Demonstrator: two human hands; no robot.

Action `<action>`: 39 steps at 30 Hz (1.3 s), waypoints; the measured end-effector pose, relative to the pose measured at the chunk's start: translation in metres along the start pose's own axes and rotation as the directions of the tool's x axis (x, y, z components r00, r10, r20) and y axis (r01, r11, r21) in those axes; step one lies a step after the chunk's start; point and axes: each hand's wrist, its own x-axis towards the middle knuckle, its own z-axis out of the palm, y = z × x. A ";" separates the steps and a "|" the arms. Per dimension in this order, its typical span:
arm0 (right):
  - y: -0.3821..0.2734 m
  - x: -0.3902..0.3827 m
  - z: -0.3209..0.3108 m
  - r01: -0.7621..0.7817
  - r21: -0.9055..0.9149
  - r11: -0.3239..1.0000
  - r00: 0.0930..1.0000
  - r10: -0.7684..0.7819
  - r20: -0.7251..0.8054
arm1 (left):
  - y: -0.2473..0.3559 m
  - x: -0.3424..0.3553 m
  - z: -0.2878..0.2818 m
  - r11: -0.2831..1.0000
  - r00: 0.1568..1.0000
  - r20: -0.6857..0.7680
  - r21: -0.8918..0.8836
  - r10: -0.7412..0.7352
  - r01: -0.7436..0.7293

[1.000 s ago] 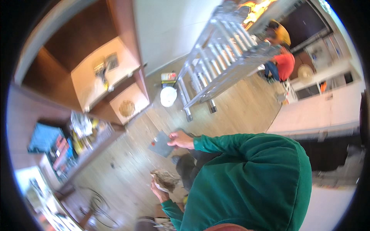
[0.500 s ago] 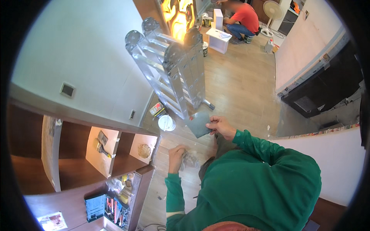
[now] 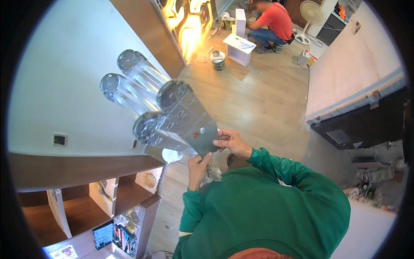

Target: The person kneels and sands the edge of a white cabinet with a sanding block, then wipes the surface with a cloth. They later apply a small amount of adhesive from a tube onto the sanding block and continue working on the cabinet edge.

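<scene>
Thin dark-grey squarish sheet [image 3: 203, 140], material unclear: likely light, bendable; take by edges. Right hand [image 3: 233, 143] pinches it; left hand [image 3: 198, 172], fingers curled, grips crumpled off-white cloth [image 3: 214, 172].

No lettering, labels, numbers or signs can be read in this view.

Below the hands [image 3: 233, 143] we see a wooden floor [image 3: 254, 93]. On it, just beyond the hands, stands a metal ladder [image 3: 187, 116], and to their left a white bucket [image 3: 172, 156]. Farther ahead of the hands, the floor carries a dark can [image 3: 218, 64], a white box-shaped piece [image 3: 239, 52] and a fan [image 3: 312, 13]. Well to their left, we find a blue case [image 3: 103, 236] on a brown shelf unit [image 3: 86, 166].
</scene>
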 end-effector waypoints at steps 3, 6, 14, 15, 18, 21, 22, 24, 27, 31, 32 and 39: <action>-0.037 0.019 -0.041 0.025 -0.092 0.995 1.000 -0.024 0.005 | 0.034 0.035 0.038 0.977 0.977 -0.027 -0.015 0.210 -0.211; -0.071 0.029 -0.075 0.026 -0.134 0.991 0.999 -0.021 0.044 | 0.065 0.070 0.059 0.956 0.957 -0.036 -0.050 0.287 -0.289; -0.072 0.121 -0.199 -0.278 -0.359 0.891 0.950 0.199 -0.241 | 0.090 0.166 0.087 0.922 0.923 -0.001 0.043 0.384 -0.384; -0.074 0.136 -0.208 -0.272 -0.367 0.890 0.952 0.193 -0.239 | 0.084 0.181 0.093 0.912 0.913 0.004 0.044 0.409 -0.408; -0.083 0.193 -0.241 -0.297 -0.443 0.846 0.947 0.203 -0.248 | 0.081 0.217 0.110 0.952 0.952 0.032 -0.035 0.304 -0.303; -0.092 0.262 -0.261 -0.246 -0.567 0.786 0.969 0.181 -0.169 | 0.087 0.253 0.119 0.990 0.990 -0.025 0.020 0.142 -0.141; -0.090 0.296 -0.273 -0.275 -0.610 0.743 0.961 0.234 -0.148 | 0.087 0.271 0.122 0.996 0.991 -0.094 0.000 0.092 -0.092; -0.076 0.370 -0.304 -0.318 -0.698 0.641 0.932 0.347 -0.106 | 0.082 0.303 0.124 0.999 0.971 -0.238 -0.053 -0.020 0.008; -0.040 0.510 -0.358 -0.119 -0.937 0.327 0.901 0.431 0.036 | 0.047 0.355 0.131 0.982 0.866 -0.478 0.036 -0.147 0.187; 0.049 0.710 -0.451 -0.095 -0.994 -0.060 0.908 0.404 -0.112 | 0.013 0.437 0.166 0.817 0.529 -0.624 -0.412 -0.575 0.403; 0.060 0.749 -0.461 -0.161 -0.982 -0.096 0.892 0.413 -0.186 | -0.001 0.443 0.180 0.758 0.423 -0.633 -0.486 -0.649 0.436; 0.135 0.940 -0.541 -0.179 -0.978 -0.108 0.969 0.152 -0.194 | -0.016 0.536 0.267 0.524 0.257 -0.478 -0.588 -0.840 0.617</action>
